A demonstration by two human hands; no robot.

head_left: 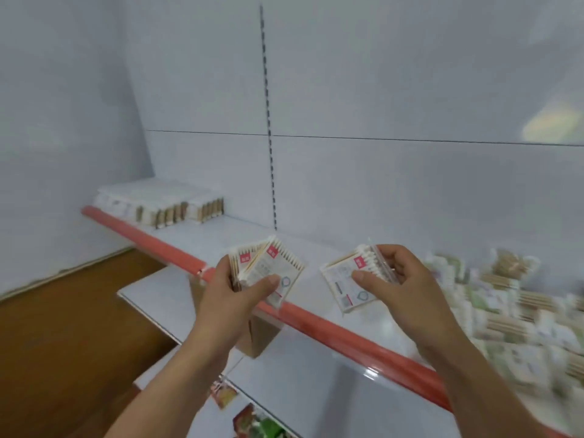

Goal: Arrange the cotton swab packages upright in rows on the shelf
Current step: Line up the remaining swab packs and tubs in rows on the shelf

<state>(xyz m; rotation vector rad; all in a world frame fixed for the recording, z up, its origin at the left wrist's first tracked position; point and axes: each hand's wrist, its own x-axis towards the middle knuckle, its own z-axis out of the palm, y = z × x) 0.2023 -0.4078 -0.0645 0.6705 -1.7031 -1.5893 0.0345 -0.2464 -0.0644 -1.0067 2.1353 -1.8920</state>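
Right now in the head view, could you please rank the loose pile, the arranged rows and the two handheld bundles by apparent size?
1. Loose pile, largest though blurred.
2. Arranged rows, farther away.
3. Left hand's bundle and right hand's bundle look alike; nearness makes comparisons unsure.

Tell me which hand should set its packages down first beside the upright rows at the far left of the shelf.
Left, probably. The left hand holds its packages on the side nearer the upright rows; the right hand is farther, beside the loose pile.
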